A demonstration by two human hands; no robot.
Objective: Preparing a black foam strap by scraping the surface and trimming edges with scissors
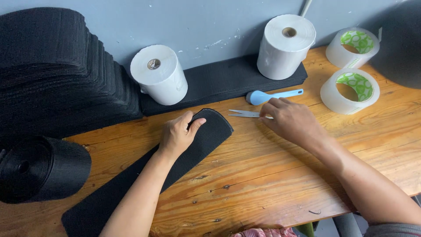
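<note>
A long black fabric strip [112,193] with a rounded end lies diagonally across the wooden table [263,171]. My left hand [179,134] rests flat on the strip near its rounded end, thumb spread along the edge. My right hand [291,120] reaches over small metal thread snips [243,113]; its fingertips touch or cover the handle end, and the blades point left, bare. A light blue plastic tool [272,95] lies just beyond the snips.
A tall stack of black fabric pieces [52,70] and a black webbing roll [41,169] sit at the left. Two white paper rolls [158,74] [286,46] stand on a black pad at the wall. Two clear tape rolls [348,92] [353,47] lie at right.
</note>
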